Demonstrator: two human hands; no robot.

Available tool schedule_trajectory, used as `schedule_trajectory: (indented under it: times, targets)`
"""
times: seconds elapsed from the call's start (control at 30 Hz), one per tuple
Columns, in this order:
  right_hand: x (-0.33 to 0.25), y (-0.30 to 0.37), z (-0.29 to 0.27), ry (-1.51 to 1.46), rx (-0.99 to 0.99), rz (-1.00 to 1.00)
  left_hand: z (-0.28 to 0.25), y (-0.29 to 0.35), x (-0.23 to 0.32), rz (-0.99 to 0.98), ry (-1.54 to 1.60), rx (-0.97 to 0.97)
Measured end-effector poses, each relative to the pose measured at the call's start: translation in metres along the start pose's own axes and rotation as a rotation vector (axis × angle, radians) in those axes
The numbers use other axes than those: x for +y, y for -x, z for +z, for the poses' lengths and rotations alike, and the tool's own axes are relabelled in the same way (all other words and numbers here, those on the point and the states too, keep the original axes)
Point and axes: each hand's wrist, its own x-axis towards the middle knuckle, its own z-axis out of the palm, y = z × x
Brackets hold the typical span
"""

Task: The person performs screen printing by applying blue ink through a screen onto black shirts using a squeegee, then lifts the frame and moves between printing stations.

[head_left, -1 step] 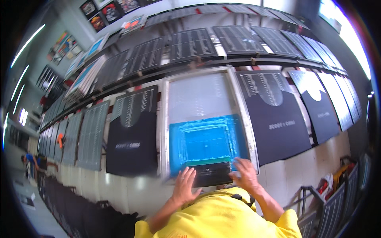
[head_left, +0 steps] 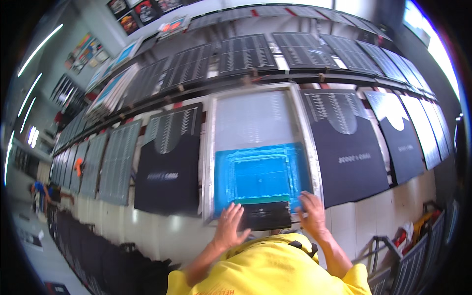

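Observation:
In front of me lies a screen-printing frame with pale metal sides and a mesh whose near half is blue. Across its near end sits a wide black squeegee, a green strip along its far edge. My left hand is at the squeegee's left end, fingers stretched forward and thumb apart. Beyond the right end, by the frame's near right corner, my right hand has its fingers spread and slightly bent. I cannot tell whether either hand presses on the frame.
Black shirts lie on boards to the left and right of the frame. Bare dark boards line the row behind. A dark cloth pile is at lower left, a metal rack at lower right. Another person bends over at far left.
The whole view has shifted slightly, so the frame and shirts appear a little further right. My right hand has moved slightly outward from the squeegee's end. My left hand stays by its left end.

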Motion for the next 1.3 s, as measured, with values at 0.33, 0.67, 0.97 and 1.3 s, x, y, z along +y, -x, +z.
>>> schedule_trajectory:
  times: [0.33,0.67,0.97,1.3]
  targets:
    - [0.078,0.018,-0.002,0.008,0.089,0.414,0.034,0.002,-0.13,-0.679,0.087,0.442]
    - [0.111,0.014,0.03,-0.474,0.279,0.671,0.028,0.001,-0.134,-0.866,0.2,0.332]
    - [0.104,0.009,0.039,-0.41,0.401,0.649,0.012,-0.02,-0.136,-0.924,0.17,0.21]
    - [0.099,0.004,0.04,-0.18,0.427,0.662,0.038,-0.013,-0.19,-0.821,0.486,0.349]
